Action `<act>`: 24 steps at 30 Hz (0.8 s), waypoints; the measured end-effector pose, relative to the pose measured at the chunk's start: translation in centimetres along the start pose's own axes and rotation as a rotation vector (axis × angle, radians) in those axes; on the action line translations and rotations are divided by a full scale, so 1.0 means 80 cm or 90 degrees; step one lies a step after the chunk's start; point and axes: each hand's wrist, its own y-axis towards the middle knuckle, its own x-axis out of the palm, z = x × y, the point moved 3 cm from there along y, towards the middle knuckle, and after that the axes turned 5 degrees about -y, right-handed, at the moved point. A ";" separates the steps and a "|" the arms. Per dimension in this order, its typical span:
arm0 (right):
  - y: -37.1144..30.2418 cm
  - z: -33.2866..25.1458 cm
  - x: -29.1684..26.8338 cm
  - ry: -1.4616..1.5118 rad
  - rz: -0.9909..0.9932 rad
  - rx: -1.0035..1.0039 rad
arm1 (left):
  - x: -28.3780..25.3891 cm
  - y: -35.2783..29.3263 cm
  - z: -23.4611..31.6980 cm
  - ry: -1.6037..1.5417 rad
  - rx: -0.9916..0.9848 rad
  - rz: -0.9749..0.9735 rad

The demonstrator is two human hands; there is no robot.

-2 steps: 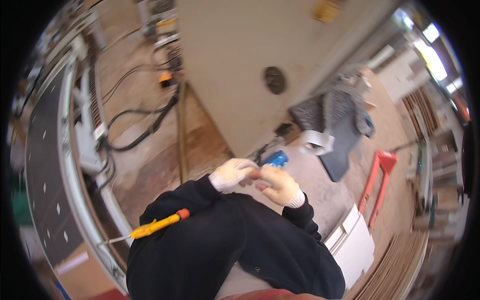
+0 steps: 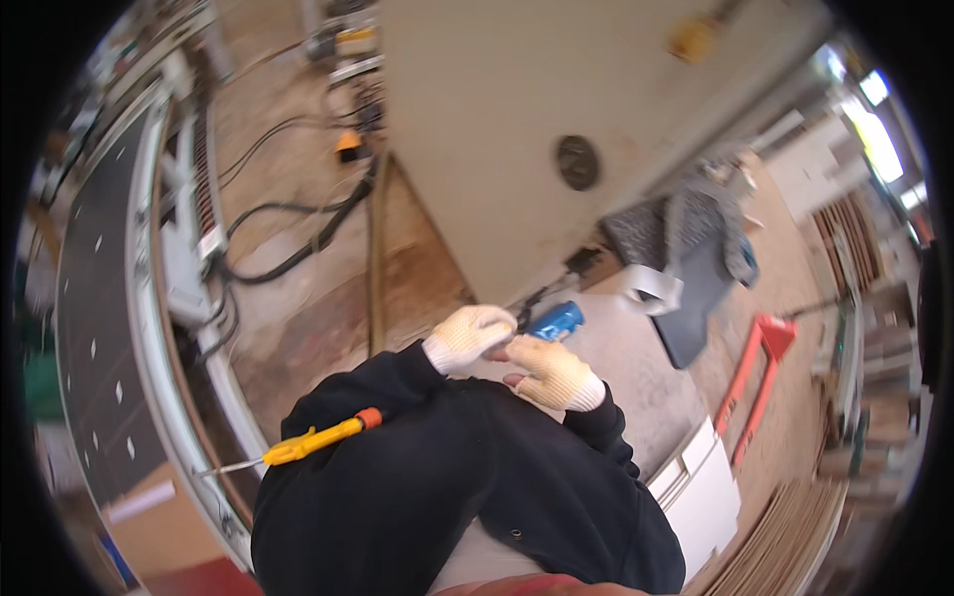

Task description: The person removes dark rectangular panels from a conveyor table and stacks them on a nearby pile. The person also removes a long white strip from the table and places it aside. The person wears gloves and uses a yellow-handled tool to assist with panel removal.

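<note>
Showing just beyond right hand (image 2: pixel 556 372): blue object (image 2: pixel 558 320).

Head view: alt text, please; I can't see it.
Gloved left hand and right hand are close together before a black jacket; any hold is unclear. A blue object shows just beyond, a yellow tool by the left sleeve, a red pallet jack at right.

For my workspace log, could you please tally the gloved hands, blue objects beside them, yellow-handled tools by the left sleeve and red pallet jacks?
Gloved left hand and right hand: 2
Blue object: 1
Yellow-handled tool: 1
Red pallet jack: 1
Total: 5
</note>
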 end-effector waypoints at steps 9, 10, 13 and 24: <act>0.242 -0.035 0.251 0.577 -0.513 -0.113 | -0.234 -0.135 0.032 0.100 0.128 0.333; 0.263 -0.045 0.273 0.516 -0.606 -0.070 | -0.264 -0.140 0.027 0.052 0.064 0.337; 0.344 -0.086 0.306 0.385 -0.642 -0.182 | -0.349 -0.156 0.000 -0.078 -0.045 0.388; 0.667 -0.095 0.410 0.278 -0.528 -0.259 | -0.680 -0.178 -0.147 -0.315 -0.084 0.503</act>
